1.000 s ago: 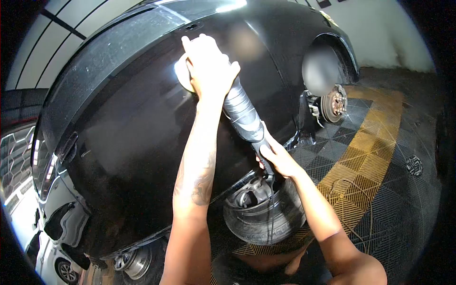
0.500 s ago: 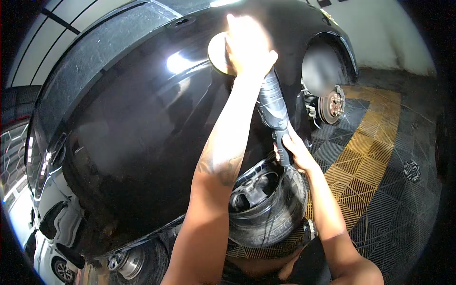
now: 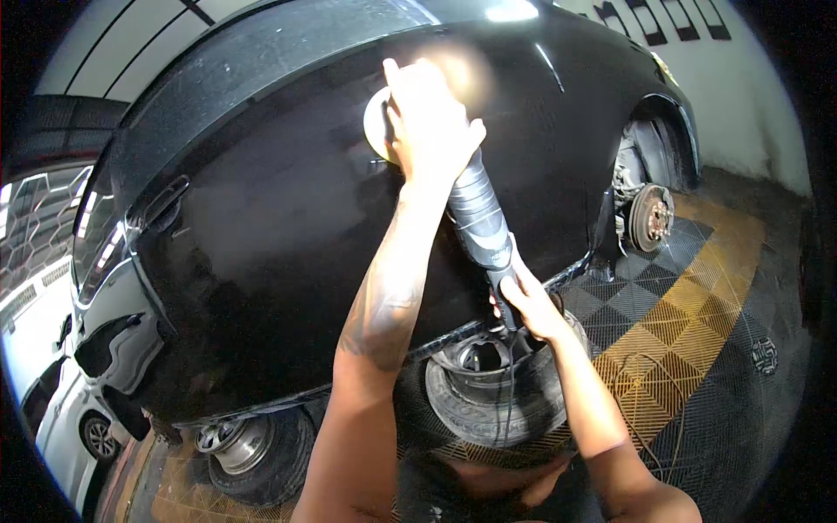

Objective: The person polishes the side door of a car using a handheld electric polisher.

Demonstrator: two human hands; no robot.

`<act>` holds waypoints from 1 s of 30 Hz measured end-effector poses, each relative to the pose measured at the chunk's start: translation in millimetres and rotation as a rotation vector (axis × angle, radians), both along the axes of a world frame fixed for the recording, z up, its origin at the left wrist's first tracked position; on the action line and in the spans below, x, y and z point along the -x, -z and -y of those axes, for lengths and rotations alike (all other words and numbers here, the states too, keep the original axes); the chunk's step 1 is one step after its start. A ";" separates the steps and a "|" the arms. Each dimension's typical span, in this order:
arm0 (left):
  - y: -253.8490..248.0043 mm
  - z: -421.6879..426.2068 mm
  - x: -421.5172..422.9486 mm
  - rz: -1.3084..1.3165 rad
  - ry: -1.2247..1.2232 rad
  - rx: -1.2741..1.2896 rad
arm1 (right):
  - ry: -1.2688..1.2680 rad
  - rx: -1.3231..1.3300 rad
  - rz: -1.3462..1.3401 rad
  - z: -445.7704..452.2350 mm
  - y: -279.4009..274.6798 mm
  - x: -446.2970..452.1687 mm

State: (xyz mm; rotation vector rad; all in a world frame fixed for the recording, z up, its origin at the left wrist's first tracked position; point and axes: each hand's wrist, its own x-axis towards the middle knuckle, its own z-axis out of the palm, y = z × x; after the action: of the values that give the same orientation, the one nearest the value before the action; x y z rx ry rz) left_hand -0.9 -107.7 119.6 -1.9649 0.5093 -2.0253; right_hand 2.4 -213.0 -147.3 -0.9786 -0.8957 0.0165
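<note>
A dark handheld polisher [image 3: 481,218] with a pale round pad [image 3: 377,126] lies against the black side panel [image 3: 279,209] of a car. My left hand [image 3: 429,118], washed out by glare, is closed over the head of the tool beside the pad. Lower down, my right hand [image 3: 529,303] wraps round the rear handle, from which a cord [image 3: 511,401] hangs. Part of the pad is hidden behind my left hand.
Under the car's side are a tyre with wheel [image 3: 497,410] and another wheel [image 3: 240,444]. A bare brake disc [image 3: 649,218] shows at right. A cable [image 3: 680,401] lies on the black and yellow floor tiles [image 3: 689,322]. A white car [image 3: 65,427] stands at left.
The polisher and both hands went right and up along the panel, then came back left and down a little. The camera view has also shifted.
</note>
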 end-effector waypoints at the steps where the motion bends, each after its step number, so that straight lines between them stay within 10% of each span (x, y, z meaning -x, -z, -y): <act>1: -0.3 -13.5 9.3 0.014 0.009 -0.002 | -0.007 -0.002 0.017 -10.9 -2.6 6.3; 20: -8.6 -226.3 151.7 0.138 0.063 0.143 | 0.077 0.216 0.364 -169.0 -28.6 80.2; 30: -8.6 -182.0 128.2 0.072 0.034 0.121 | 0.242 0.133 0.348 -151.5 -9.7 72.5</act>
State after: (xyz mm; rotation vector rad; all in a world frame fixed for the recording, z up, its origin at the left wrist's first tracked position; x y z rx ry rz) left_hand -129.1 74.3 128.2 -1.9545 0.4156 -2.1867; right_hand -70.1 -61.6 -137.5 -1.2325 -1.0972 -0.3108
